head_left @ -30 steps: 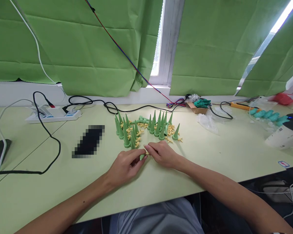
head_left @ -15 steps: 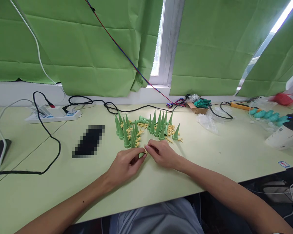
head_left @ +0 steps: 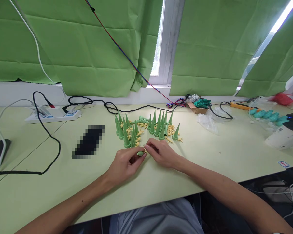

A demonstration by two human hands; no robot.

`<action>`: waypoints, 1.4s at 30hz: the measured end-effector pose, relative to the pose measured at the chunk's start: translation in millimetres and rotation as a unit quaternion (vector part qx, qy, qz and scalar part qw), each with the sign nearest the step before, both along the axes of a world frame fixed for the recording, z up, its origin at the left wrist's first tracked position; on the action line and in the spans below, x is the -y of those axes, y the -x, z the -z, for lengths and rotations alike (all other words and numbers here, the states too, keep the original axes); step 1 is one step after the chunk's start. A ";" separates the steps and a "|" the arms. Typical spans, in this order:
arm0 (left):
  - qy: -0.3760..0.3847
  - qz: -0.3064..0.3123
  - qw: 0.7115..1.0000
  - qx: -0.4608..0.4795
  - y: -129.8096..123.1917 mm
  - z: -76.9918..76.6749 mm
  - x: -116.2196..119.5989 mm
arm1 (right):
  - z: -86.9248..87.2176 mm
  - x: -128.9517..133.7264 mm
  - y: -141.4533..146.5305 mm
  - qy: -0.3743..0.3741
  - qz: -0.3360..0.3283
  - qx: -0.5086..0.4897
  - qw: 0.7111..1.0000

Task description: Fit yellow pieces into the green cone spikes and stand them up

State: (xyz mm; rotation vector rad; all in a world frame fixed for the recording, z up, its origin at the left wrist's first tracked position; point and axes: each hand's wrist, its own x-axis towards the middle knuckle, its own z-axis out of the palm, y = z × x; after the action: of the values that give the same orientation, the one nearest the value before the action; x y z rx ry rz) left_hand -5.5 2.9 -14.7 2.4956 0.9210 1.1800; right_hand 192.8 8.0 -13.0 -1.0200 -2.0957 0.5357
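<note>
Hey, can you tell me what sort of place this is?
Probably an indoor workspace: green cones stand among small yellow pieces on a table, with a power strip near the wall and green curtains behind.

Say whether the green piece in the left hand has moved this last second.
Yes, slightly: the green piece in the left hand has shifted left and forward, judged against the rightmost standing green cone.
</note>
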 end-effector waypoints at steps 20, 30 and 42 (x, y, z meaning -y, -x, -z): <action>0.295 -0.048 0.949 0.097 -4.3 -11.5 -1.1 | 3.1 -0.9 -1.9 -0.011 -0.016 -0.003 1.000; 0.230 -0.045 0.970 0.064 -1.8 -1.9 -2.7 | 6.5 -3.2 -1.5 -0.030 -0.008 0.015 0.999; 0.182 -0.052 0.981 0.032 -1.0 -2.9 -1.7 | 6.6 -2.7 -1.9 -0.046 0.006 0.049 0.998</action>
State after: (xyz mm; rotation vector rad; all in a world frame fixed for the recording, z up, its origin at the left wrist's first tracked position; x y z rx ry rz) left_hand -4.5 4.6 -11.9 2.1310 1.1445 1.0070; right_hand 194.7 10.7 -19.5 -1.0239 -2.1774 0.3870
